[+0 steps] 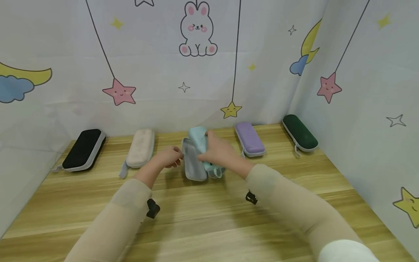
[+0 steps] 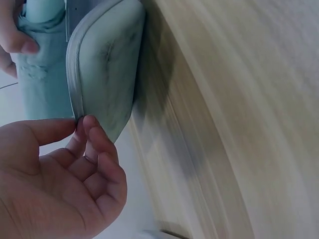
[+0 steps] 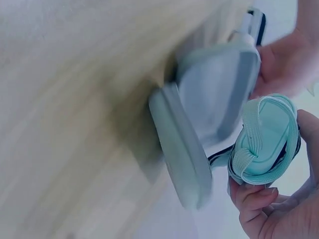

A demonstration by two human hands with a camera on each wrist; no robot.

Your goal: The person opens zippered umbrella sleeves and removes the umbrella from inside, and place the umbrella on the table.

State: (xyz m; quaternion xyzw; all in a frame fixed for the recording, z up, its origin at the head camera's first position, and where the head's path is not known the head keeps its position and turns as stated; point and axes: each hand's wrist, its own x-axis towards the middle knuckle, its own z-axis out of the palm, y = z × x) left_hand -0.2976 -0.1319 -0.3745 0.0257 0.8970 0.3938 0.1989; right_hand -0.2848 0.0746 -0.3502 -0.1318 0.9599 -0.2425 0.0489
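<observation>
A light teal zip case with a grey lining stands opened out at the middle of the table. Thumb and forefinger of my left hand pinch the zipped edge of one half, clearest in the left wrist view. My right hand grips a teal folded compact umbrella with a ribbed strap looped round its end. The umbrella is held up beside the open case, and in the right wrist view its strap end faces the camera. Part of the case's other half is hidden behind my right hand in the head view.
Closed zip cases lie along the back of the wooden table: a black one and a cream one to the left, a purple one and a dark green one to the right. White printed curtains border the table.
</observation>
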